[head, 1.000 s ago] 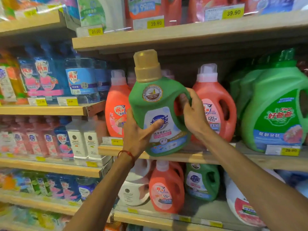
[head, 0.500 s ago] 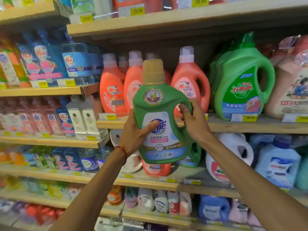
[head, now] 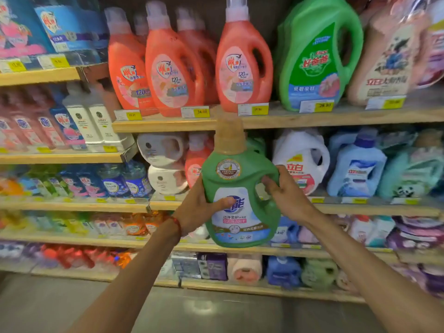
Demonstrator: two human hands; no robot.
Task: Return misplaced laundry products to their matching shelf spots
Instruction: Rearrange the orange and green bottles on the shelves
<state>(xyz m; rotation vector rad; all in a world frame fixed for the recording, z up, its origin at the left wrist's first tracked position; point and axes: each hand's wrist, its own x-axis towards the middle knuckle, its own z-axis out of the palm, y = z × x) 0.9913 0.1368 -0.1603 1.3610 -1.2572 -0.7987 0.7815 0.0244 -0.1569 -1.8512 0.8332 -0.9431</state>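
I hold a green detergent bottle [head: 236, 179] with a gold cap upright in front of the shelves, clear of every board. My left hand [head: 198, 207] grips its left side, thumb lying across the white front label. My right hand [head: 286, 192] has its fingers curled through the bottle's handle on the right. The bottle hangs level with the second shelf [head: 360, 207], below the row of orange detergent bottles [head: 173, 68]. Behind its cap a bit of another green bottle [head: 257, 144] shows on that second shelf.
The upper shelf [head: 312, 117] carries orange bottles, a large green jug [head: 317, 56] and a pink refill bag [head: 386, 54]. White jugs [head: 300, 162] and blue jugs [head: 355, 167] stand to the right on the second shelf. Lower shelves hold pouches and packs. Grey floor [head: 192, 308] lies below.
Both hands have carried the green bottle off the upper shelf and down, from among the orange bottles to the level of the second shelf. The view has tilted downward.
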